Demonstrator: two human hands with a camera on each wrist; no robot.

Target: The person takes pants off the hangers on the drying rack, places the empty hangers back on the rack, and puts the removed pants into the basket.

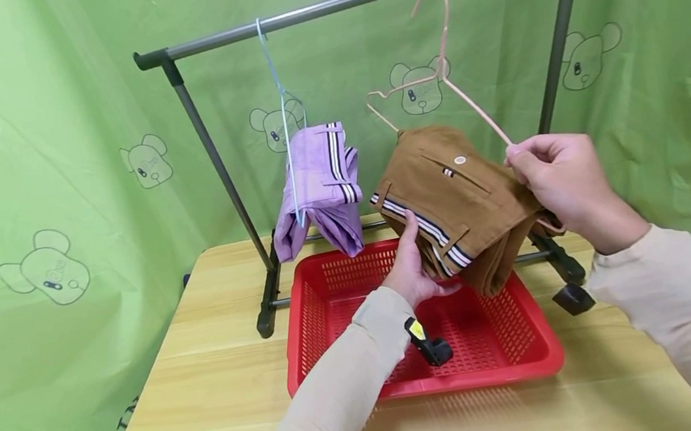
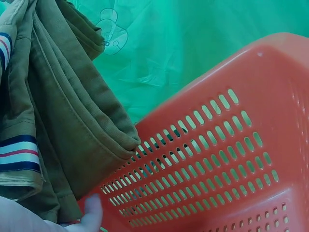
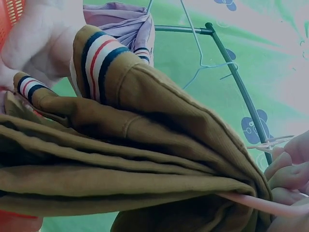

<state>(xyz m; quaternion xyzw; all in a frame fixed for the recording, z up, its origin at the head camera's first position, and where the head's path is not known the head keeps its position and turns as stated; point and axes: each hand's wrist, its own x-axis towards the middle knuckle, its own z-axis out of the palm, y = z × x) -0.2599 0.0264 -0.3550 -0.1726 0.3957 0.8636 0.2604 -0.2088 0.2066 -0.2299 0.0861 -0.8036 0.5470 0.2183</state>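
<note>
Brown trousers (image 1: 462,182) with a striped waistband hang folded over a pink wire hanger (image 1: 476,107). My right hand (image 1: 563,182) pinches the hanger's sloping right arm between thumb and fingers. My left hand (image 1: 411,272) touches the waistband from below left, thumb straight up along its front and another finger stretched out beneath; the remaining fingers are hidden. The hanger's hook stands in front of the rail, and I cannot tell whether it touches. In the right wrist view, the trousers (image 3: 159,116) drape in layers over the hanger's lower bar (image 3: 265,204).
Purple trousers (image 1: 322,169) hang on a light blue hanger (image 1: 272,62) from the grey rack rail (image 1: 355,2). Below the brown trousers, a red perforated basket (image 1: 464,380) stands on the wooden table (image 1: 222,369). A green curtain (image 1: 86,95) hangs behind the rack.
</note>
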